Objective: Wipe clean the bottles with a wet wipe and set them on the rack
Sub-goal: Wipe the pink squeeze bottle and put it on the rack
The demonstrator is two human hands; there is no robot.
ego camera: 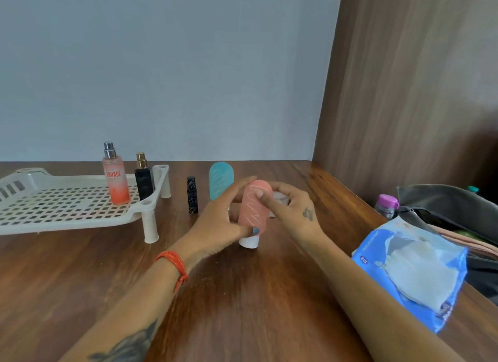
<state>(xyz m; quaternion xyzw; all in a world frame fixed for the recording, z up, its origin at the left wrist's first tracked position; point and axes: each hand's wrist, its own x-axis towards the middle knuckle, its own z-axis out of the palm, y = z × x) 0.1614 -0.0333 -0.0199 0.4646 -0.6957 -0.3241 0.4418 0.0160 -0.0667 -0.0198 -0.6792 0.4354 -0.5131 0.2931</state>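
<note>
home dressing table (80,275) with perfumes (116,178)

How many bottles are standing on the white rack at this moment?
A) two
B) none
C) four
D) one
A: only the pink spray bottle and the black spray bottle stand on the rack; the small black bottle and the teal bottle stand on the table, and both hands grip the coral bottle.
</note>
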